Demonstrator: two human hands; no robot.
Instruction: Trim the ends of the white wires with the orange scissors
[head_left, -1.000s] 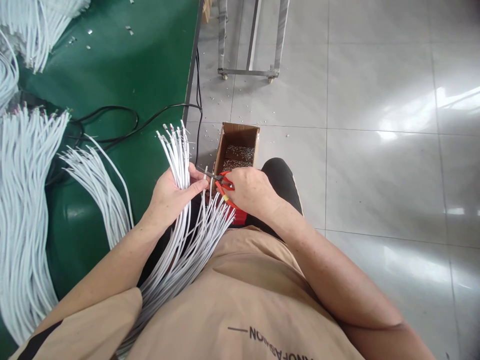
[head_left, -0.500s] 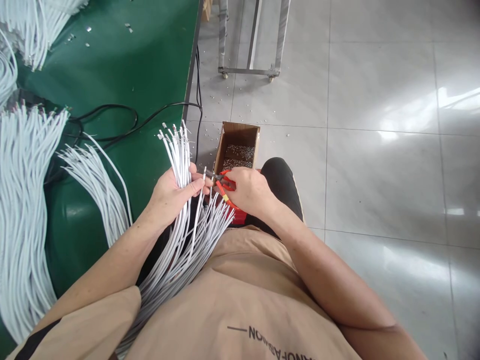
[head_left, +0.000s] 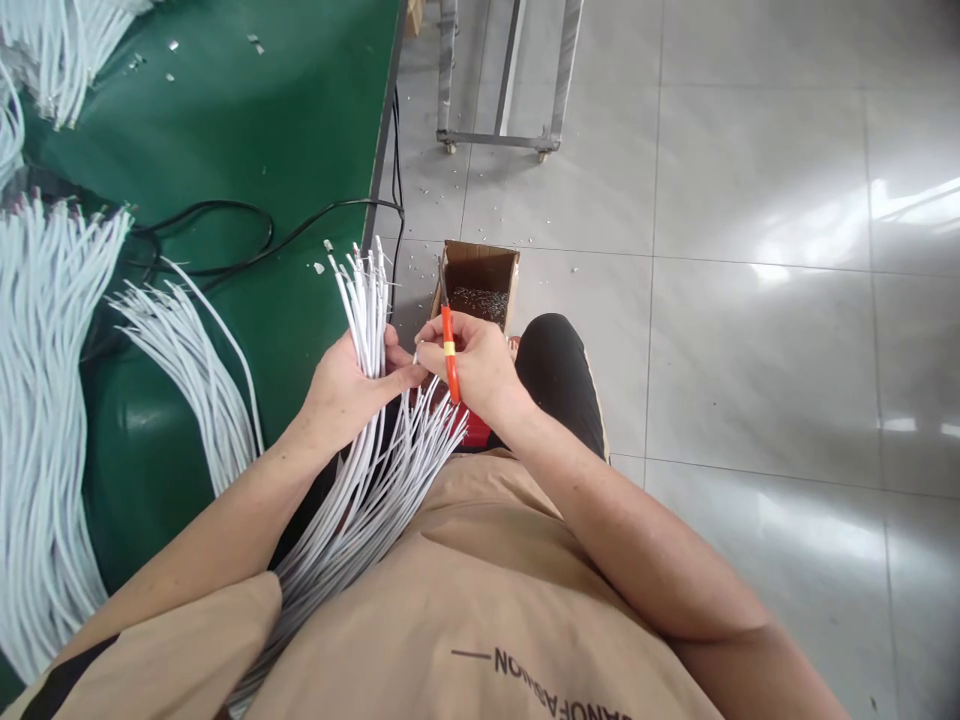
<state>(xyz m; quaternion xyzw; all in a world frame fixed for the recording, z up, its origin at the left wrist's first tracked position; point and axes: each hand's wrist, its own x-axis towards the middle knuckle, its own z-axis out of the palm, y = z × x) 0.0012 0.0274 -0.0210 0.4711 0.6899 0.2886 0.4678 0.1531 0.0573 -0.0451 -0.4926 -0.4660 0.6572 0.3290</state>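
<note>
Looks like this is sitting partway: the left hand (head_left: 337, 392) is gripping an upright bunch of white cables (head_left: 370, 325), exposed ends apparently done, while looser strands (head_left: 412, 460) are fanning out just beside it, probably left to do. The right hand (head_left: 481, 365) is holding red-handled cutters (head_left: 451, 370), its fingers (head_left: 433, 357) pinching a small white tip (head_left: 416, 356) by the left hand. Scraps (head_left: 480, 303) are lying in the cardboard box (head_left: 480, 262).

One head-worn camera looks forward and down, close above the shirt (head_left: 465, 590).
</note>
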